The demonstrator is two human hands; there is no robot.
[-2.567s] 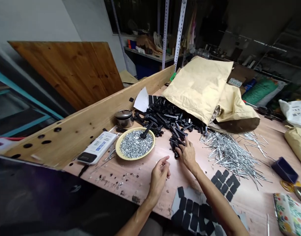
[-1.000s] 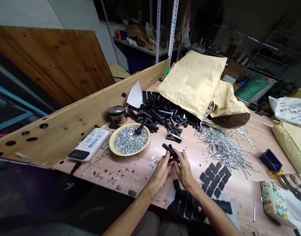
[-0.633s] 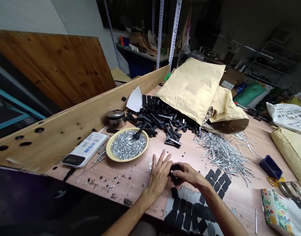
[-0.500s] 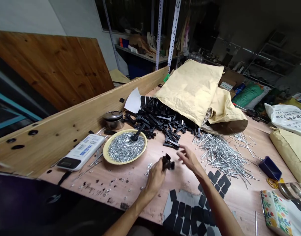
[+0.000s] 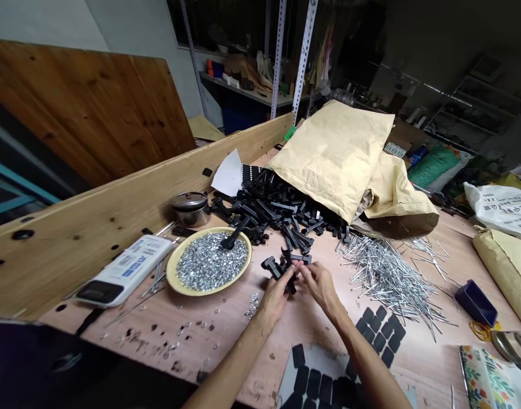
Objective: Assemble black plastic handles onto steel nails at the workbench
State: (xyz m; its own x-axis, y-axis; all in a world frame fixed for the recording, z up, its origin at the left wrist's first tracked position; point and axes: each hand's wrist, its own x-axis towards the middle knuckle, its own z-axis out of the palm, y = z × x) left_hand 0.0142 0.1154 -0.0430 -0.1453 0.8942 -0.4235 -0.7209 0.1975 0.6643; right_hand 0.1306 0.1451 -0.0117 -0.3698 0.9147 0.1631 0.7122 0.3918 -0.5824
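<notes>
My left hand (image 5: 274,295) and my right hand (image 5: 318,285) meet over the workbench, both with fingers closed on a small black plastic part (image 5: 276,267) held just above the wood. Behind them a heap of the same black parts (image 5: 272,211) spills from a tan paper sack (image 5: 333,152). To the left stands a yellow dish of small silver pieces (image 5: 209,267) with one black part lying in it. To the right of my hands lies a spread of thin metal pins (image 5: 390,277).
A sheet of black adhesive pads (image 5: 324,380) lies near the front edge, with more pads (image 5: 382,338) to its right. A white device (image 5: 126,272) and a steel tin (image 5: 190,207) sit by the raised wooden board (image 5: 115,227). A blue tray (image 5: 475,301) and more sacks are at the right.
My right hand fetched black parts from the heap and brought them to my left hand. The hands parted briefly half a second ago and are now together again on the part.
</notes>
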